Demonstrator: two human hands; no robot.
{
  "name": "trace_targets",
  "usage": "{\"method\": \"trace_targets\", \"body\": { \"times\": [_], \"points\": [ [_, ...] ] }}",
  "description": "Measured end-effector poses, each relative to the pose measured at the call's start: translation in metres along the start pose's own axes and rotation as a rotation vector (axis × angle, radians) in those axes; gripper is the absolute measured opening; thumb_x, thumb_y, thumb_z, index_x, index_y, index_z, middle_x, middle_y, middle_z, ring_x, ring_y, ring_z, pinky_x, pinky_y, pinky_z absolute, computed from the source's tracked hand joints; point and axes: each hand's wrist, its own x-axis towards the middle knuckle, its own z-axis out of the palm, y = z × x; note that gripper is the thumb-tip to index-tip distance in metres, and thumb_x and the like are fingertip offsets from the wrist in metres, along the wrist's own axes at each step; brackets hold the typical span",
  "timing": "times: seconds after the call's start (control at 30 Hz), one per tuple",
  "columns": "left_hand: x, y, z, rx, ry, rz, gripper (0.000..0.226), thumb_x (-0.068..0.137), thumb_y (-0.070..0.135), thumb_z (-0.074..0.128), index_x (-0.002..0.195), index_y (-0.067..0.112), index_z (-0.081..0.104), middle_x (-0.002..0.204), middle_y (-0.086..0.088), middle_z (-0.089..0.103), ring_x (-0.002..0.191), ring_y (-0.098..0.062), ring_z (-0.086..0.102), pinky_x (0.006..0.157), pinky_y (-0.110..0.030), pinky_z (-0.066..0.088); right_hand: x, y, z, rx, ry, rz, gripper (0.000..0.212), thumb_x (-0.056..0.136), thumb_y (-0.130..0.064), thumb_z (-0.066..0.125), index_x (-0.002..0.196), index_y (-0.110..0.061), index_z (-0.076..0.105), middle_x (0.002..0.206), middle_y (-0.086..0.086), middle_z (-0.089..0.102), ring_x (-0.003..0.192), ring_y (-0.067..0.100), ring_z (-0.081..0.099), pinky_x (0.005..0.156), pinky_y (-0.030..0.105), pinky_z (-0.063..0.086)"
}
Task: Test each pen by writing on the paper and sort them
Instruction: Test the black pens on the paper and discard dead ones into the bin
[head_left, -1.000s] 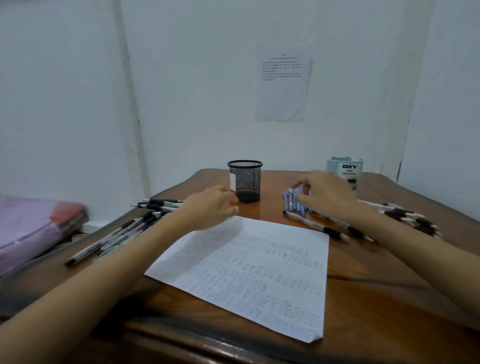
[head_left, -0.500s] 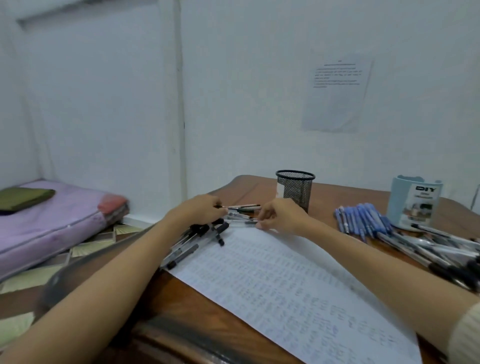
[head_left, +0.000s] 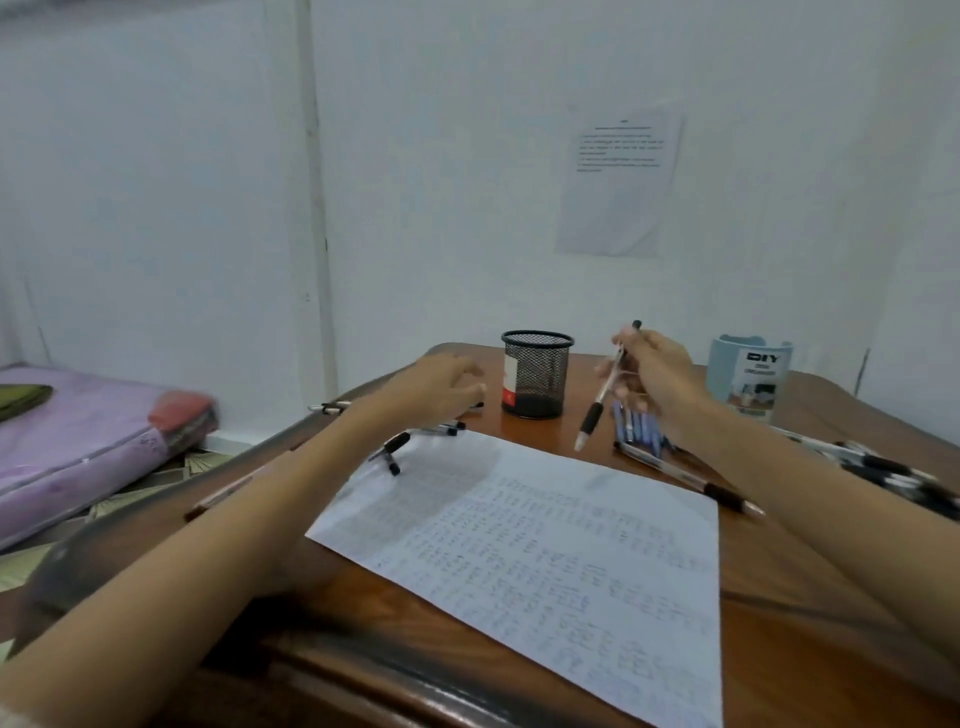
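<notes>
A white paper (head_left: 545, 545) covered in faint writing lies on the wooden table (head_left: 810, 649). My right hand (head_left: 657, 376) holds a black-grip pen (head_left: 602, 395) in the air above the table, tip pointing down toward the paper's far edge. My left hand (head_left: 441, 382) hovers with relaxed fingers over a group of black pens (head_left: 415, 439) at the table's left. Blue pens (head_left: 636, 428) lie under my right hand. One black-grip pen (head_left: 691, 480) rests along the paper's right edge.
A black mesh pen cup (head_left: 535, 374) stands at the back between my hands. A light blue organizer box (head_left: 750, 376) stands at the back right. More black pens (head_left: 893, 470) are piled at the far right. A purple mattress (head_left: 78, 441) lies left of the table.
My right hand has lifted a black-grip pen from the left group and carried it right, above the blue pens. My left hand stays over the left pens. The camera has swung right.
</notes>
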Motion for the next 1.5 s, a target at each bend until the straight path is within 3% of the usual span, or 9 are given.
{"method": "trace_targets", "body": {
  "times": [0.23, 0.33, 0.47, 0.67, 0.93, 1.07, 1.27, 1.4, 1.5],
  "points": [
    [0.003, 0.065, 0.024, 0.048, -0.225, 0.252, 0.041, 0.097, 0.033, 0.043, 0.132, 0.012, 0.047, 0.140, -0.001, 0.039, 0.126, -0.020, 0.040, 0.104, -0.031, 0.033, -0.030, 0.007, -0.075, -0.029, -0.038, 0.181, 0.002, 0.100, -0.010, 0.040, 0.099, -0.012, 0.039, 0.073, 0.010, 0.048, 0.034, 0.003, 0.035, 0.029, 0.012, 0.024],
    [-0.005, 0.068, 0.043, 0.047, -0.344, 0.286, 0.048, 0.099, 0.039, 0.034, 0.140, 0.014, 0.038, 0.150, -0.001, 0.029, 0.135, -0.017, 0.030, 0.109, -0.029, 0.026, -0.047, 0.009, -0.093, -0.121, -0.013, 0.144, 0.026, 0.099, -0.011, 0.041, 0.121, -0.021, 0.032, 0.070, 0.012, 0.052, 0.028, 0.005, 0.033, 0.027, 0.012, 0.022],
    [-0.022, 0.066, 0.057, -0.067, -0.461, 0.291, 0.053, 0.098, 0.046, 0.025, 0.147, 0.026, 0.022, 0.155, 0.008, 0.017, 0.141, -0.008, 0.017, 0.110, -0.024, 0.012, -0.060, 0.009, -0.100, -0.153, -0.021, 0.132, 0.021, 0.099, -0.017, 0.042, 0.120, -0.018, 0.041, 0.062, 0.010, 0.053, 0.026, 0.005, 0.029, 0.027, 0.014, 0.023],
    [-0.033, 0.079, 0.059, -0.225, -0.479, 0.284, 0.059, 0.091, 0.055, 0.019, 0.147, 0.035, 0.019, 0.155, 0.015, 0.016, 0.140, -0.004, 0.015, 0.104, -0.021, 0.007, -0.062, 0.010, -0.088, -0.079, -0.044, 0.169, 0.017, 0.099, -0.013, 0.041, 0.115, -0.009, 0.046, 0.053, 0.008, 0.050, 0.024, 0.005, 0.024, 0.026, 0.016, 0.018],
    [-0.032, 0.080, 0.065, -0.112, -0.436, 0.382, 0.050, 0.096, 0.047, 0.028, 0.145, 0.033, 0.028, 0.152, 0.014, 0.023, 0.134, 0.000, 0.024, 0.102, -0.017, 0.015, -0.065, 0.004, -0.089, 0.113, -0.141, 0.243, 0.053, 0.076, -0.002, 0.067, 0.121, -0.022, 0.047, 0.049, -0.002, 0.054, 0.037, 0.004, 0.036, 0.031, 0.012, 0.031],
    [-0.029, 0.075, 0.065, -0.108, -0.417, 0.359, 0.049, 0.096, 0.047, 0.031, 0.143, 0.033, 0.030, 0.149, 0.013, 0.026, 0.129, 0.001, 0.027, 0.101, -0.017, 0.020, -0.066, 0.006, -0.089, 0.212, -0.060, 0.293, 0.020, 0.078, -0.002, 0.063, 0.096, -0.010, 0.061, 0.063, 0.000, 0.049, 0.033, 0.002, 0.034, 0.029, 0.009, 0.026],
    [-0.026, 0.073, 0.066, -0.096, -0.412, 0.355, 0.049, 0.095, 0.047, 0.033, 0.143, 0.034, 0.030, 0.149, 0.011, 0.027, 0.130, -0.003, 0.029, 0.101, -0.019, 0.022, -0.067, 0.003, -0.095, 0.268, 0.060, 0.310, 0.028, 0.099, -0.019, 0.036, 0.093, -0.009, 0.062, 0.075, 0.009, 0.046, 0.043, 0.007, 0.042, 0.032, 0.013, 0.037],
    [-0.025, 0.073, 0.067, -0.080, -0.411, 0.366, 0.049, 0.096, 0.047, 0.032, 0.143, 0.034, 0.029, 0.150, 0.011, 0.026, 0.131, -0.004, 0.028, 0.102, -0.019, 0.022, -0.073, 0.004, -0.089, 0.285, -0.066, 0.348, 0.055, 0.100, -0.046, 0.028, 0.100, -0.005, 0.064, 0.067, 0.016, 0.064, 0.055, 0.022, 0.068, 0.045, 0.024, 0.055],
    [-0.025, 0.072, 0.067, -0.071, -0.412, 0.366, 0.049, 0.096, 0.048, 0.033, 0.143, 0.034, 0.029, 0.149, 0.011, 0.026, 0.131, -0.004, 0.029, 0.103, -0.020, 0.023, -0.079, 0.009, -0.080, 0.152, -0.199, 0.334, 0.048, 0.094, -0.048, 0.039, 0.104, -0.008, 0.064, 0.091, 0.016, 0.073, 0.071, 0.025, 0.072, 0.050, 0.024, 0.057]
  ]
}}
